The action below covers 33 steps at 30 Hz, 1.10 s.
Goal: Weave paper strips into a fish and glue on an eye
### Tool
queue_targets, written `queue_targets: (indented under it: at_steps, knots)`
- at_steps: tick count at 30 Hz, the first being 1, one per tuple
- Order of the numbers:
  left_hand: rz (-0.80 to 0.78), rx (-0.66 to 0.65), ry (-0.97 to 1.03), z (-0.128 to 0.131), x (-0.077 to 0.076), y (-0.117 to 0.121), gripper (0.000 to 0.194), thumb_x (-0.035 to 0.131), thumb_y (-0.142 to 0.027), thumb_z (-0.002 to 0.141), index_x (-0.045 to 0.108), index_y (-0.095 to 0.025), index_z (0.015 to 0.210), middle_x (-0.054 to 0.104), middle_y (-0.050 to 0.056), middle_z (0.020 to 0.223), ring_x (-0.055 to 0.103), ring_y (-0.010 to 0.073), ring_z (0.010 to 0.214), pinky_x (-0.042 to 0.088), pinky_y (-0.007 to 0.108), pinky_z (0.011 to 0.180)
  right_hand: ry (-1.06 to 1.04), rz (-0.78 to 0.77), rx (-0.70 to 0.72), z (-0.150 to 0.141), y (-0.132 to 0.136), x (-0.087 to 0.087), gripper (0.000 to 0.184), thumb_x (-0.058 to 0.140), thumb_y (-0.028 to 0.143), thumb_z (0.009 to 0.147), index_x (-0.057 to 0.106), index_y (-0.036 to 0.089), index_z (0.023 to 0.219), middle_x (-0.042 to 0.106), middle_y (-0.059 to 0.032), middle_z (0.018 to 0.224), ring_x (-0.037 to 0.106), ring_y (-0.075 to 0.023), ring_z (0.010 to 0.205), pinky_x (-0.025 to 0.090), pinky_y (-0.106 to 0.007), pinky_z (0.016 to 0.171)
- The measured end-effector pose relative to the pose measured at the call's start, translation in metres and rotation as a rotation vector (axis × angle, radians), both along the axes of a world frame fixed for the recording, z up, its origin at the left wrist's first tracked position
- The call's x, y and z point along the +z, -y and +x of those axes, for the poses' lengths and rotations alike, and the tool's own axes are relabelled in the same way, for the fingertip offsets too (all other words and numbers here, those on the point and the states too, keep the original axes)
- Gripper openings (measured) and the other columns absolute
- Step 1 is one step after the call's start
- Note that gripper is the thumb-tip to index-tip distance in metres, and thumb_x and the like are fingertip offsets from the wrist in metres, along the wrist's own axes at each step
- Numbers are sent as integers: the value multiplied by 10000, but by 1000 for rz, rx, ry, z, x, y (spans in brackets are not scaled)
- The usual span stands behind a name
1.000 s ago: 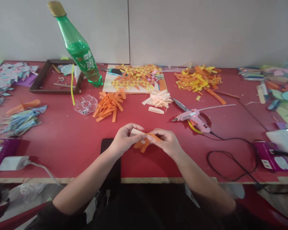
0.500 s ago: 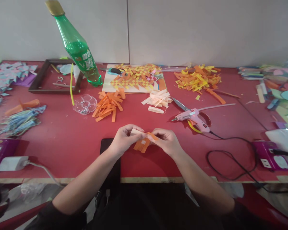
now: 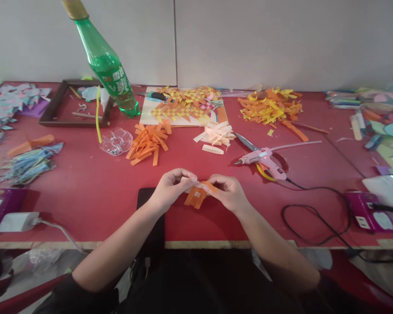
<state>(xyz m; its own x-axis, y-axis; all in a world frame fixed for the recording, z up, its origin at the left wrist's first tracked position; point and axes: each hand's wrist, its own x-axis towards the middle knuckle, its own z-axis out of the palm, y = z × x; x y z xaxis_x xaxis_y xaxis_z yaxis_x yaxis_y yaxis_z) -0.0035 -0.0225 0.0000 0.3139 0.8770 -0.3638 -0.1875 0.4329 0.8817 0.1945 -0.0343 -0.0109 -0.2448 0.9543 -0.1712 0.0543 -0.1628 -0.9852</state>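
Note:
My left hand (image 3: 170,190) pinches a pale paper strip (image 3: 190,182) between thumb and fingertips. Opposite it, my right hand (image 3: 227,192) is closed on orange paper strips (image 3: 196,198), which hang below the fingers with a small pale square showing among them. The fingertips of both hands nearly meet over this paper, hiding how the strips cross. Beyond the hands lie a pile of loose orange strips (image 3: 149,141) and a pile of pale strips (image 3: 218,134). A pink glue gun (image 3: 264,162) rests to the right, over scissors (image 3: 245,141).
A green bottle (image 3: 109,72) stands at the back left by a dark frame (image 3: 75,124). Woven paper pieces (image 3: 183,107) lie at the back. A black phone-like slab (image 3: 155,235) sits under my left forearm. A black cable (image 3: 317,226) loops on the right near a purple socket block (image 3: 370,213).
My left fingertips have shifted slightly over the pale strip, less of which shows now. The hanging orange strips have moved a little to the right. Other things stay in place.

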Motion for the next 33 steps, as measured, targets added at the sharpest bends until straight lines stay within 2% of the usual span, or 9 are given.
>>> queue_targets:
  at_steps: [7,14,20,25,28,30,33]
  knots:
    - [12,21,-44,0,3,-1,217,786,-327,736,686,-156,825,731,27,786,679,126,672,548,233,654,-9,-24,5,-2,2,2,233,659,409,820,667,193,733,611,-10,710,596,-144,649,515,-298,623]
    - [29,46,-75,3,3,0,251,785,-355,727,704,-151,848,727,34,781,675,137,669,541,241,636,64,27,0,-2,0,8,258,646,378,826,610,188,657,531,20,625,460,-100,566,395,-256,545]
    - [35,-37,-93,2,4,0,251,775,-333,746,731,-167,928,750,44,857,695,143,742,560,248,705,104,51,20,1,-1,6,231,625,346,818,586,187,655,489,30,607,418,-93,554,346,-250,524]
    - [15,-95,-104,2,5,1,238,824,-313,683,745,-162,850,763,53,815,715,179,750,583,283,697,119,62,40,1,-1,8,222,639,344,807,594,186,656,508,23,624,435,-98,565,366,-248,526]
    - [21,-47,-108,2,4,1,241,836,-317,667,745,-158,824,768,56,825,716,176,740,583,287,721,101,58,35,0,-1,8,201,651,373,813,610,192,735,545,9,695,496,-109,614,427,-248,561]
    - [24,-6,-104,1,2,0,250,829,-331,676,746,-158,836,773,60,848,720,177,754,582,287,734,80,47,31,-2,-1,7,214,692,388,785,615,207,870,594,-12,814,567,-131,700,485,-263,625]
    - [25,34,-104,1,1,0,252,831,-331,672,751,-160,839,776,61,853,720,172,736,578,264,690,66,33,16,-3,0,3,420,768,368,716,558,245,1059,621,-32,973,616,-152,798,518,-284,703]
